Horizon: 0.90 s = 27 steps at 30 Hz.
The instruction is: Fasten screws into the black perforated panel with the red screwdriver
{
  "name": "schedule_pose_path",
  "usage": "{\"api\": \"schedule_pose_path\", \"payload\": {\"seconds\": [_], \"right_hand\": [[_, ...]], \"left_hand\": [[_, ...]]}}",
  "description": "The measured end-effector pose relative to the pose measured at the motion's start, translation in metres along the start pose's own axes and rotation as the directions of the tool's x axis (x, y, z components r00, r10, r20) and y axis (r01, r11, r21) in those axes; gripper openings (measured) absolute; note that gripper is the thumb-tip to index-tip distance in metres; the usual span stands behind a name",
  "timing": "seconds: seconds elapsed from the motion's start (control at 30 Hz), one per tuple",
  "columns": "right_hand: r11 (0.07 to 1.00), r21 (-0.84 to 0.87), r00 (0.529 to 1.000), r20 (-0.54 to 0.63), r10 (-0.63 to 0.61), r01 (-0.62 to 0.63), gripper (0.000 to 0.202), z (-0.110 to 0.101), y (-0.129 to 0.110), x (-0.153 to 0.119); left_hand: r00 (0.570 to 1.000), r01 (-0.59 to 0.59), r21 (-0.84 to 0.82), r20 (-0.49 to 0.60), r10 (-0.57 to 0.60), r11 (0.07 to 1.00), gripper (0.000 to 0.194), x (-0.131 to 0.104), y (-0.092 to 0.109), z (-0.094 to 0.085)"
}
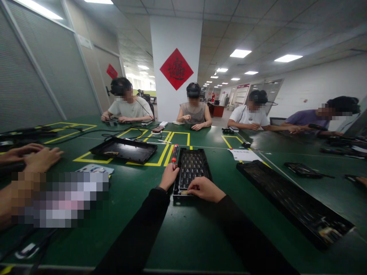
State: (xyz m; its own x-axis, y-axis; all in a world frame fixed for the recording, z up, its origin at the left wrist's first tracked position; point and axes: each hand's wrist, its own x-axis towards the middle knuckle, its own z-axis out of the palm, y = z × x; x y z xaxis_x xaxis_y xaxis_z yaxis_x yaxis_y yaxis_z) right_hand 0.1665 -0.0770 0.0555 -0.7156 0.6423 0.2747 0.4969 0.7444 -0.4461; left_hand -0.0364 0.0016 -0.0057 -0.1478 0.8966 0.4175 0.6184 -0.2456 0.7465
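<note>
My left hand (169,176) is closed at the left wall of a black plastic keyboard case (208,168). A screwdriver (174,152) with a red and black handle points away from me; its shaft end runs into my left fingers. The open case lies lengthwise before me, with rows of small shiny parts inside. At its near end my right hand (207,189) has its fingertips pinched together over a small yellowish piece (184,192) in the corner. The fingertips partly cover what they grip.
Right of me lies a longer black case (282,194), beside a white paper (245,154). A black tray (126,148) is at the left, near a co-worker's hands (40,156). Yellow tape (164,154) marks the green table (189,236). Several people sit opposite.
</note>
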Motion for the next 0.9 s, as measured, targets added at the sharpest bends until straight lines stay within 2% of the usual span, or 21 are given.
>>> {"api": "schedule_pose_path", "payload": {"seconds": [0.3, 0.47, 0.63, 0.77, 0.9], "right_hand": [[1.0, 0.016, 0.999, 0.022, 0.026, -0.026, 0.019, -0.003, -0.001, -0.002], [0.997, 0.016, 0.997, -0.005, 0.073, -0.073, 0.02, -0.006, 0.004, -0.006], [0.998, -0.005, 0.998, -0.021, 0.065, -0.066, 0.019, -0.007, 0.007, -0.01], [0.998, -0.03, 0.997, -0.065, 0.049, -0.051, 0.019, -0.005, 0.005, -0.011], [0.998, -0.021, 0.996, -0.062, 0.058, -0.059, 0.019, -0.005, 0.004, -0.011]], "left_hand": [[1.0, 0.005, -0.007, -0.023, -0.005, 1.0, 0.021, -0.001, 0.005, 0.002], [0.999, 0.024, 0.019, -0.034, -0.023, 1.0, 0.019, 0.0, 0.01, 0.009], [0.999, 0.009, 0.02, -0.041, -0.008, 1.0, 0.021, 0.001, 0.011, 0.015], [0.999, 0.025, 0.018, -0.022, -0.025, 1.0, 0.021, 0.001, 0.011, 0.014], [1.0, 0.026, -0.022, -0.004, -0.026, 0.999, 0.021, 0.0, 0.013, 0.011]]}}
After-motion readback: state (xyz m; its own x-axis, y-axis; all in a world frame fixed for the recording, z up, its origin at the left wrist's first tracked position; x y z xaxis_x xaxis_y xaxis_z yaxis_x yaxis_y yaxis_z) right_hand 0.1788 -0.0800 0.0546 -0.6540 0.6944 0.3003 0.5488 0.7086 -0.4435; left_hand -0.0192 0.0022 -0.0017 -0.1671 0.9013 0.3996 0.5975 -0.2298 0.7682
